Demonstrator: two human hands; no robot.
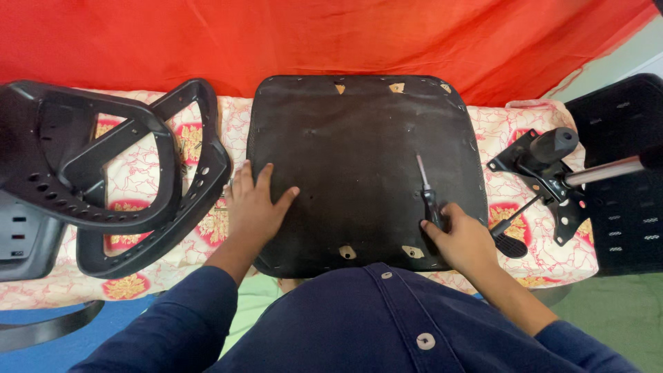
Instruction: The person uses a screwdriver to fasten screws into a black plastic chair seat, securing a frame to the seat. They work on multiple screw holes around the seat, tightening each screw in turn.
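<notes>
Red cloth hangs behind a patterned table cover, where two black armrest frames lie at the left. Centre, the upturned black seat pan, dusty and screw-holed, lies flat under the left hand, fingers spread wide. At its right edge the right hand grips a black-handled screwdriver, with the metal tilt mechanism beyond.

– What are we working on here?

– We have a counter covered by a cream cloth with red and gold flowers.

– And what do we see lying on it?

– In the middle, a black chair seat base, underside up. At the left, two black armrest frames overlap. At the right lies the black metal tilt mechanism with its gas cylinder.
</notes>
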